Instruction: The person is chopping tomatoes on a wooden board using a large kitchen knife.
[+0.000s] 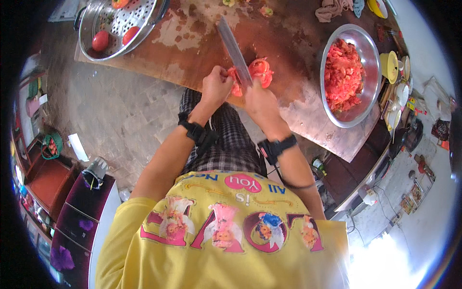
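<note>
My right hand (260, 103) grips a knife (232, 48) by its handle end, the long blade pointing up and left over the wooden table. Cut tomato (261, 70) lies to the right of the blade, and a smaller cut piece (235, 85) lies to its left. My left hand (217, 83) is beside that smaller piece, fingers bent in towards the thumb; whether it holds a bit of tomato cannot be told. On the right side of the table stands a metal bowl (373, 81) with a heap of chopped tomato (343, 76).
A perforated metal colander (104, 57) with whole tomatoes (100, 40) sits at the table's upper left corner. Tomato scraps (266, 11) lie at the far side. Cloths (334, 10) are at the upper right. Yellow cups (389, 67) stand beyond the bowl. The wooden table's (158, 74) near edge runs below my hands.
</note>
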Demonstrator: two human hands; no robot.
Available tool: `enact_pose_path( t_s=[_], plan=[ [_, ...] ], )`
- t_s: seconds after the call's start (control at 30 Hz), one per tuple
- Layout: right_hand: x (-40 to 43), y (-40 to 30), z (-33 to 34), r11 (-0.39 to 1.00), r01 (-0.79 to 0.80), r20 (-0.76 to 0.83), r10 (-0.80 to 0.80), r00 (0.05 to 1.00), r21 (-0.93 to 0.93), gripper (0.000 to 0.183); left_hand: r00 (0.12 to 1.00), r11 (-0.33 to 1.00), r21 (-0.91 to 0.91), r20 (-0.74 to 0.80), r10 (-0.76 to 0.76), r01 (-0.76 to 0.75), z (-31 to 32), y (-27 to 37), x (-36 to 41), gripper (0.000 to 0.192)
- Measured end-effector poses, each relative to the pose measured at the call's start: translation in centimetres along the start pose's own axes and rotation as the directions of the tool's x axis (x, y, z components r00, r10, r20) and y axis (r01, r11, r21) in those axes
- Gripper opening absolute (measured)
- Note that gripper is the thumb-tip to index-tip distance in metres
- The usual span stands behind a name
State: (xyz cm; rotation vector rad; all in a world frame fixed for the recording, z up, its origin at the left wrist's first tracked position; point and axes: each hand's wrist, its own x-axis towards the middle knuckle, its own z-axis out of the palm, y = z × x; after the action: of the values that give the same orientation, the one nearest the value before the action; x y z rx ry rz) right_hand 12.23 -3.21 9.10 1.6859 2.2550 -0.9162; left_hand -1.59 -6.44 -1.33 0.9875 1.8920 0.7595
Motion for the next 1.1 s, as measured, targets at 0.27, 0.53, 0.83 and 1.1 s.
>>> enact_pose_path(
  t_s=[0.27, 0.53, 0.83, 1.1],
  plan=[
    [-1.3, 2.3, 0.2, 0.954, -0.283, 0.054, 0.290, 0.956, -0.102, 0.027, 0.998, 0.995, -0.087, 0.019, 0.056, -0.054, 0.2, 0.7, 0.0, 0.015],
    [-1.0, 2.7, -1.6, 0.987, -0.158, -0.036, 0.157, 0.987, -0.037, 0.023, 0.983, 0.983, 0.033, -0.039, 0.180, -0.179, -0.1, -0.5, -0.5, 0.018],
    [-0.1, 4.6, 1.6, 0.975, -0.207, -0.112, 0.198, 0.974, -0.077, 0.025, 0.996, 0.994, -0.084, 0.056, 0.071, -0.066, -0.4, 1.0, -0.1, 0.019],
    [-3.0, 5.9, -1.4, 0.974, -0.222, -0.056, 0.219, 0.974, -0.048, 0.027, 0.960, 0.905, -0.354, 0.230, -0.159, 0.235, 1.3, -0.1, -0.7, 0.020]
  ],
)
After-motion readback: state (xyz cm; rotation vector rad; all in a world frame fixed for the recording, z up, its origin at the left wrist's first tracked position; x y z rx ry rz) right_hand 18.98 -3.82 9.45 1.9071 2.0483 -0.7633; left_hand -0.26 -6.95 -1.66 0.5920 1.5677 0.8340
